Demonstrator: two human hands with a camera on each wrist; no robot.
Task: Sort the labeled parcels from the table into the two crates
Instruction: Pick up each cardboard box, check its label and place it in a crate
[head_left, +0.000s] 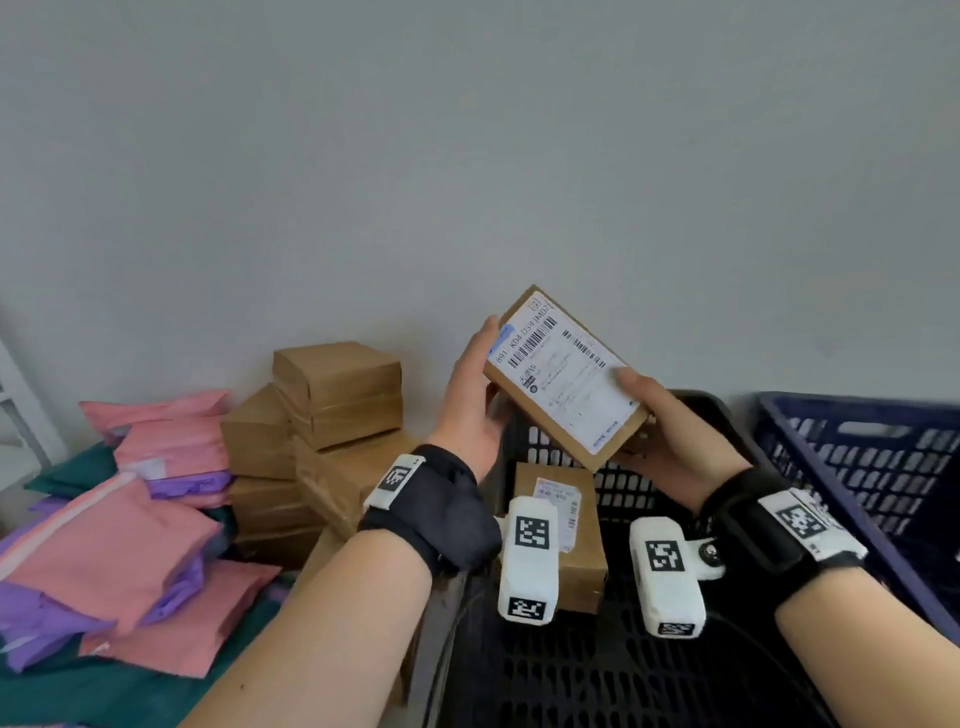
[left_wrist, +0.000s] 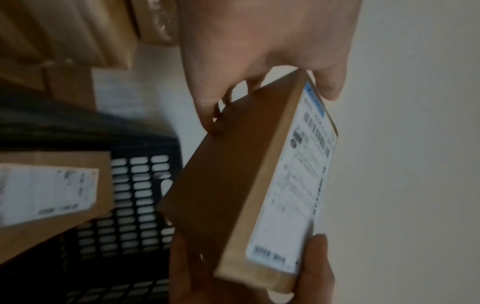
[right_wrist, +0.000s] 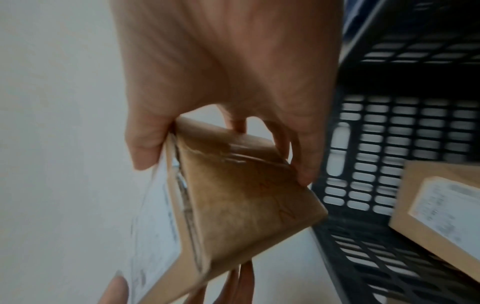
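Head view: the step in hand looks like reading the label. Both hands hold a flat brown cardboard parcel with a white shipping label (head_left: 563, 375) up above the far left corner of the black slotted plastic crate (head_left: 613, 670), label face tilted toward the camera. The left hand (head_left: 470, 400) grips the far left end, thumb on the label edge; the right hand (head_left: 670, 426) grips the near right end, thumb on the label. A second labelled brown parcel (head_left: 563, 530) already lies inside the black crate. The dark blue slotted crate (head_left: 852, 447) stands just right of it. On the desk to the left sit a stack of brown cardboard boxes (head_left: 332, 400) and, farther left, a heap of pink and purple soft mailers (head_left: 130, 519). The next move, I judge, calls for choosing a crate by the label, then lowering the parcel in without knocking the rim.

Left wrist view: the left fingers (left_wrist: 207, 111) curl under the parcel's plain back while the thumb presses the label side.

Right wrist view: the right fingers (right_wrist: 303, 156) wrap the taped end, thumb opposite; the picture is blurred.
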